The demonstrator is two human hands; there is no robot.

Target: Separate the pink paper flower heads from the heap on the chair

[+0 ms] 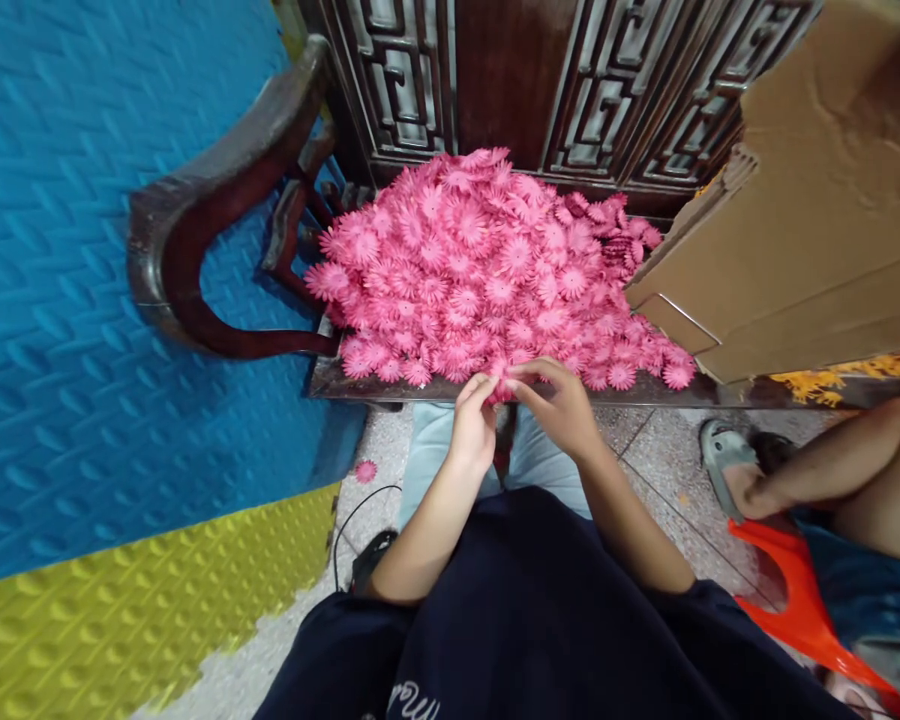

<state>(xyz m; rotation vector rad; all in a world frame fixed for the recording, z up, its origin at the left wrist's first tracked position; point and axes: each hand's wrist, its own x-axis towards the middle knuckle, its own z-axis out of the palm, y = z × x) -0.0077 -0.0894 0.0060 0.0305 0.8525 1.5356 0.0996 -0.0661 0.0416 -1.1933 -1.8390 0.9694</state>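
A large heap of pink artificial flower heads (465,260) covers the seat of a dark carved wooden bench (514,80). At the front edge of the heap, my left hand (474,415) pinches a pink artificial flower (501,385) between thumb and fingers. From the other side, my right hand (559,400) has its thumb and fingertips closed on the same flower. The flower is partly covered by the fingers, so I cannot tell whether it is one piece or a few stacked together.
The bench's curved armrest (195,230) stands left, against blue padding (60,250). A cardboard sheet (802,230) leans at the right, with orange pieces (817,385) beside it. Another person's bare leg (847,465) and a red plastic stool (795,590) are at lower right. One pink flower (365,471) lies on the floor.
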